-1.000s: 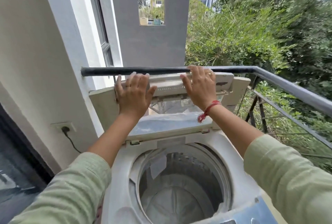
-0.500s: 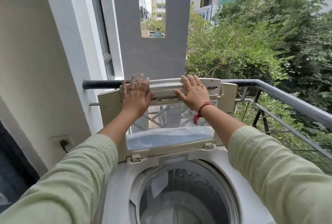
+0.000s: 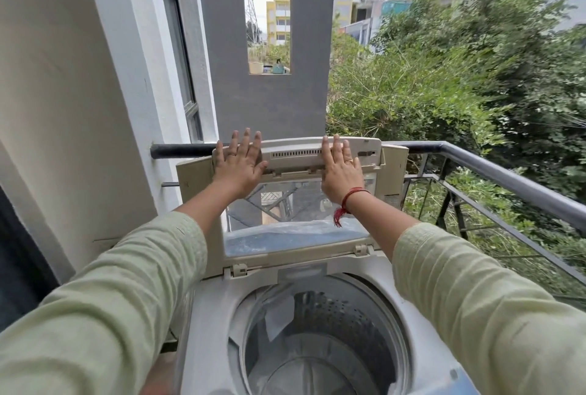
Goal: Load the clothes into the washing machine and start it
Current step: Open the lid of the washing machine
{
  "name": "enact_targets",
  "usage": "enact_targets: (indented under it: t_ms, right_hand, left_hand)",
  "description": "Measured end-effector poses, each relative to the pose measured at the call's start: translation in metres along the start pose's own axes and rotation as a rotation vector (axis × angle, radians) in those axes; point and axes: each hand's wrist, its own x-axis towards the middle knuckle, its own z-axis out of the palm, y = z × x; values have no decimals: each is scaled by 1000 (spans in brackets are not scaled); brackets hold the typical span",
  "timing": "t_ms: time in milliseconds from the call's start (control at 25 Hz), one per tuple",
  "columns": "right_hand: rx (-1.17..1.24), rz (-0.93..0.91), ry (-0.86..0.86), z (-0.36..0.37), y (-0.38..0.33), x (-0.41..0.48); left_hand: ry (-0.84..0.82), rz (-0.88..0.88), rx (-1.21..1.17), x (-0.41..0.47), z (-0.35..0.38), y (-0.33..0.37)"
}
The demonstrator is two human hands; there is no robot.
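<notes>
A white top-loading washing machine (image 3: 209, 309) stands right in front of me. Its folding lid (image 3: 298, 153) is raised upright against the balcony rail. My left hand (image 3: 237, 164) presses flat on the lid's upper left, fingers straight. My right hand (image 3: 341, 169) presses flat on the upper middle of the lid, with a red thread round the wrist. The drum (image 3: 323, 344) is open below; I see bare metal and some pale plastic film inside, no clothes in view.
A dark metal railing (image 3: 494, 169) runs behind the machine and along the right side, with trees beyond. A cream wall (image 3: 63, 109) with a window frame stands close on the left. A grey pillar (image 3: 269, 102) rises behind the lid.
The lid has swung further up, from half-folded to nearly upright. Both hands followed it upward and now lie flat on it.
</notes>
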Motion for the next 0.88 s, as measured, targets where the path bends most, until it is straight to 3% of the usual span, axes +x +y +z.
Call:
enact_targets:
  t_ms: [200, 400, 600, 680, 760, 880]
  right_hand:
    - [-19, -16, -20, -9, 2, -9]
    - [-15, -60, -47, -19, 5, -17]
    - [273, -258, 415, -39, -2, -61]
    - [425, -348, 492, -38, 3, -99]
    - [503, -424, 397, -28, 11, -145]
    - [555, -484, 148, -3, 28, -206]
  left_hand:
    - [152, 2, 53, -22, 3, 7]
    - [99, -16, 71, -32, -1, 10]
    - [372, -5, -148, -70, -9, 23]
    - [483, -35, -247, -107, -8, 30]
    - [515, -135, -336, -155, 0, 40]
    - [415, -314, -366, -231, 23, 57]
